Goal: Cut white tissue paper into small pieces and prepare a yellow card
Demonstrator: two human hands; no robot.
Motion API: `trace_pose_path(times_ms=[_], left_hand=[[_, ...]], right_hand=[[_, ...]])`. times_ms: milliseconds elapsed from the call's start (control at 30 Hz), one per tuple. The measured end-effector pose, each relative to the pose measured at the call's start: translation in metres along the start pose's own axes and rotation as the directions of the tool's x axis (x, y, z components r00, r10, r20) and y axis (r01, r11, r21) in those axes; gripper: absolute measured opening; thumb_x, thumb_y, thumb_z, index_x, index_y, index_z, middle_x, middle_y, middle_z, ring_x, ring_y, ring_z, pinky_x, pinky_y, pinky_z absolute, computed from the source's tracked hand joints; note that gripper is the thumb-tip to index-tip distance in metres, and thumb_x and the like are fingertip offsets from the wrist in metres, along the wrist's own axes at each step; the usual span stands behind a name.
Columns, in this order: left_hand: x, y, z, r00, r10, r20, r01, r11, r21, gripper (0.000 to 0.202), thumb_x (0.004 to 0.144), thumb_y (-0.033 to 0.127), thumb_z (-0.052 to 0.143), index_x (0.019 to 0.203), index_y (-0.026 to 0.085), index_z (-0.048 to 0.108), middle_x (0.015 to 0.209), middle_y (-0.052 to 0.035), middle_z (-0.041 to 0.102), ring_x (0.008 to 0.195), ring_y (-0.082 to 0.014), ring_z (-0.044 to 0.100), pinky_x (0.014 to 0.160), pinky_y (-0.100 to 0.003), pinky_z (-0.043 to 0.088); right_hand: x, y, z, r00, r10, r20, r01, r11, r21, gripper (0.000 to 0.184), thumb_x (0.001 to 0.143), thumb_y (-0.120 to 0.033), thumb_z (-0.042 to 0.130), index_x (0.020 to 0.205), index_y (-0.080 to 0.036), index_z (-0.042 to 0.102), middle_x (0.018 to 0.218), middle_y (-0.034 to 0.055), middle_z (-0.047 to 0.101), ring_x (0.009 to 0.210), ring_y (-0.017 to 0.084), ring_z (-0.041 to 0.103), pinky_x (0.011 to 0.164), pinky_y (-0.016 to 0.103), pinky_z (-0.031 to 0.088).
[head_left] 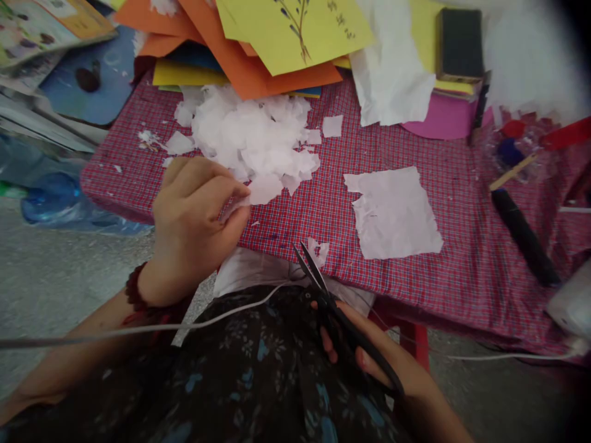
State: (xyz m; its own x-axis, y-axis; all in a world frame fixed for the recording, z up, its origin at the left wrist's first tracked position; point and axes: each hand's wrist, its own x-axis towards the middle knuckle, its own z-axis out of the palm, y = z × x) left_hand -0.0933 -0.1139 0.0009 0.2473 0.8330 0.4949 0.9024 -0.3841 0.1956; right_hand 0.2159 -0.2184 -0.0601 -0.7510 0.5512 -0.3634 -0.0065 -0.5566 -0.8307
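Note:
My left hand (196, 212) is closed in a pinch on a small piece of white tissue paper (263, 189) at the near edge of a heap of cut white paper scraps (252, 135). My right hand (373, 357) grips black scissors (332, 301) over my lap, fingers through the handles, blades pointing up toward the table edge and slightly parted. A small white scrap (319, 251) lies by the blade tips. A larger torn white sheet (394, 212) lies flat on the red checked tablecloth (462, 184).
Orange and yellow card sheets (277, 43) are piled at the back beside crumpled white paper (392, 74). A black pen (524, 234), a stick and a pink sheet (443, 117) lie to the right. Books and a blue plastic bottle (50, 197) sit at the left. A white cable crosses my lap.

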Motion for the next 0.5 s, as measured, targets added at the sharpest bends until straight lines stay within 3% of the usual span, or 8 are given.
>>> trace_pose_path(times_ms=[100,233,333,433,500], left_hand=[[-0.013,0.012,-0.005,0.987,-0.007,0.158,0.020,0.997,-0.076,0.007,0.089,0.018,0.059,0.088,0.022,0.066,0.087,-0.0042,0.063,0.088,-0.0217,0.056,0.081,-0.040,0.045],[-0.032,0.033,0.014,0.934,0.033,0.356,0.036,0.982,-0.186,0.016,0.093,0.021,0.052,0.086,0.021,0.066,0.085,-0.0057,0.063,0.086,-0.0223,0.058,0.079,-0.038,0.046],[-0.038,0.045,0.020,0.921,0.000,0.389,0.126,0.946,-0.297,0.013,0.093,0.028,0.058,0.096,0.018,0.067,0.092,-0.0078,0.066,0.090,-0.0229,0.061,0.081,-0.036,0.047],[-0.049,0.047,0.006,0.924,-0.018,0.382,0.227,0.829,-0.510,0.019,0.086,0.031,0.069,0.101,0.020,0.065,0.097,-0.0073,0.068,0.091,-0.0218,0.063,0.079,-0.033,0.049],[-0.063,0.045,-0.003,0.897,-0.086,0.435,0.370,0.686,-0.627,0.005,0.086,0.026,0.066,0.085,0.021,0.064,0.084,-0.0036,0.065,0.079,-0.0182,0.061,0.071,-0.030,0.047]], right_hand=[[-0.001,0.000,0.000,1.000,0.008,-0.007,-0.008,0.999,-0.033,0.073,0.091,-0.063,0.056,0.151,-0.026,0.036,0.105,0.0081,0.060,0.088,0.020,0.059,0.077,0.033,0.049],[-0.002,-0.007,0.001,1.000,0.019,-0.023,-0.022,0.990,-0.140,0.075,0.091,-0.067,0.052,0.151,-0.025,0.035,0.110,0.0108,0.060,0.099,0.026,0.058,0.086,0.040,0.047],[-0.001,-0.013,0.002,0.998,0.059,-0.005,-0.059,0.981,-0.186,0.079,0.090,-0.071,0.049,0.150,-0.021,0.037,0.109,0.0122,0.060,0.101,0.028,0.057,0.086,0.043,0.047],[-0.004,-0.012,0.003,0.997,0.076,-0.016,-0.078,0.982,-0.174,0.079,0.090,-0.069,0.051,0.151,-0.022,0.037,0.111,0.0121,0.060,0.101,0.028,0.058,0.084,0.042,0.047],[-0.007,-0.009,0.003,0.996,0.077,-0.041,-0.082,0.986,-0.146,0.076,0.090,-0.067,0.052,0.151,-0.025,0.036,0.113,0.0113,0.060,0.103,0.027,0.058,0.086,0.041,0.046]])
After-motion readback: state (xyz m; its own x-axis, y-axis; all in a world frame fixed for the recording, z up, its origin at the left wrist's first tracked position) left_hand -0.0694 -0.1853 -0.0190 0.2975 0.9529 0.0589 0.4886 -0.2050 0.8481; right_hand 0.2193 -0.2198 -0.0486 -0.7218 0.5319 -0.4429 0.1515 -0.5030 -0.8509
